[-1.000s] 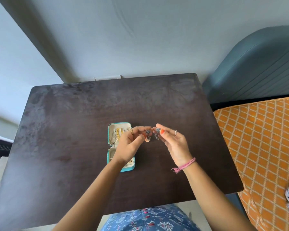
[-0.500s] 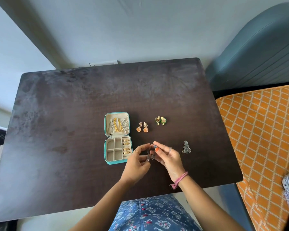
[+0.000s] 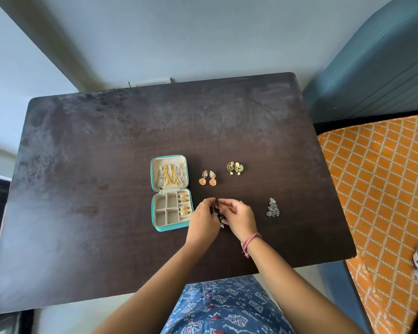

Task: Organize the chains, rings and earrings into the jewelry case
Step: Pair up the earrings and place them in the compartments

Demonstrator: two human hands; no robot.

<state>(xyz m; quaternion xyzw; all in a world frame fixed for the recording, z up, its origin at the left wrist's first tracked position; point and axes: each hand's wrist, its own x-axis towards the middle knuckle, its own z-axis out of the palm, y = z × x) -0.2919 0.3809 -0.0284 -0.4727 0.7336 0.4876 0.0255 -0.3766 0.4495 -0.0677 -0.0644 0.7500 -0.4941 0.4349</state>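
Hands meet just right of the jewelry case (image 3: 170, 192), low over the dark table (image 3: 82, 165). Left hand (image 3: 203, 219): fingers curled, tips pinching a pair of dark earrings (image 3: 218, 214) from the left. Right hand (image 3: 240, 219): fingers curled, thumb and forefinger pinching the same dark earrings from the right; a ring shows on one finger and a pink band (image 3: 250, 241) circles the wrist. The dark earrings lie between the two hands and are mostly hidden; whether they touch the table cannot be told.

Case: teal, open flat, lid half away from the person, tray half nearer. Lid half holds chains (image 3: 171, 174), gold and silver, hanging side by side. Tray half is split into compartments; its right column holds gold rings (image 3: 184, 204) in a row, and the other compartments show only lining.

Loose items on the table:
- orange earrings (image 3: 208, 178), a pair, just right of the lid half
- green earrings (image 3: 235, 168), a pair, right of the orange pair and slightly farther away
- silver earrings (image 3: 272, 208), right of the right hand, apart from it

Orange patterned cushion (image 3: 381, 179) lies beyond the right table edge
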